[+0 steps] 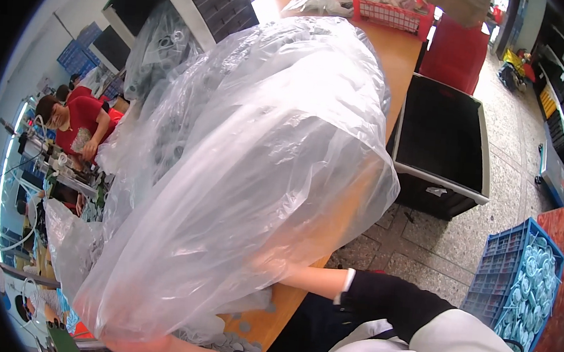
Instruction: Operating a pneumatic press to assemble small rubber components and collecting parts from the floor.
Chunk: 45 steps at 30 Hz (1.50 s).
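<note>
A large clear plastic bag (250, 153) spreads over the table in front of me, billowed and creased, with grey parts showing faintly through its far left side. My left hand (130, 342) is at the bag's near lower left edge, closed on the gathered film, its fingers blurred behind the plastic. My right hand (270, 267) reaches in from the right and is covered by the film; its fingers are smeared and hidden. Small flat grey discs (237, 341) lie on the table between my forearms, partly under the bag.
The wooden table (283, 313) runs away from me. To its right stand a black bin (443, 140) and a blue crate (498, 269) of pale blue round parts. A red basket (393, 17) sits at the far end. A person in red (85, 122) works at left.
</note>
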Each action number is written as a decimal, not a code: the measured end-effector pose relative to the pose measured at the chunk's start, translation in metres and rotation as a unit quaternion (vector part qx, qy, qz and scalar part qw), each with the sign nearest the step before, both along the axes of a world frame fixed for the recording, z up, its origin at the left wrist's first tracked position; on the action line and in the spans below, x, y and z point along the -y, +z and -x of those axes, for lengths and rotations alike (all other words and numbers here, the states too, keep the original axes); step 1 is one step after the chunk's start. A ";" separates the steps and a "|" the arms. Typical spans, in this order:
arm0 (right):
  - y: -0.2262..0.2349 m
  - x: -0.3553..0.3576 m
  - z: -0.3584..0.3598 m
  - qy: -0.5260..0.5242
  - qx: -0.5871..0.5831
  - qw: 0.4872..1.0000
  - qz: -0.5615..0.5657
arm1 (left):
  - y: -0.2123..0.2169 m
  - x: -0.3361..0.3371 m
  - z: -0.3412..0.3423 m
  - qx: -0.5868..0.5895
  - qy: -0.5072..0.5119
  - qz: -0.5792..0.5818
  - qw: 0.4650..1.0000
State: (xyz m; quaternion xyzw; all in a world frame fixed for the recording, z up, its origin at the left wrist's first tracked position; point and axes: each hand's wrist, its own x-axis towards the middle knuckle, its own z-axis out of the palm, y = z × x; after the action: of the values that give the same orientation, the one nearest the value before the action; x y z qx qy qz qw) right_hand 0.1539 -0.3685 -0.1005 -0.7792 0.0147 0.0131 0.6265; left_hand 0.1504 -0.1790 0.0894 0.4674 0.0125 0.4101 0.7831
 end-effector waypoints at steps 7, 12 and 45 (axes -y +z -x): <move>-0.005 -0.024 -0.008 -0.087 -0.021 0.994 -0.064 | -0.070 -0.080 0.019 -0.031 0.271 -0.463 0.843; -0.023 0.053 0.043 -0.029 0.029 0.996 -0.078 | -0.096 -0.002 0.060 -0.036 -0.160 -0.577 0.800; 0.133 0.244 -0.114 -0.207 0.056 0.976 -0.044 | -0.224 0.091 0.060 -0.158 0.097 -0.743 0.643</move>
State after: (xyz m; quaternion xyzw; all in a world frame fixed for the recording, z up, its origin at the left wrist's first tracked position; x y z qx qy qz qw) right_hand 0.2675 -0.6121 0.0325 -0.7301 0.1400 -0.1603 0.6493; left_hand 0.0906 -0.2702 -0.1351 0.9462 -0.1272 0.2750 0.1140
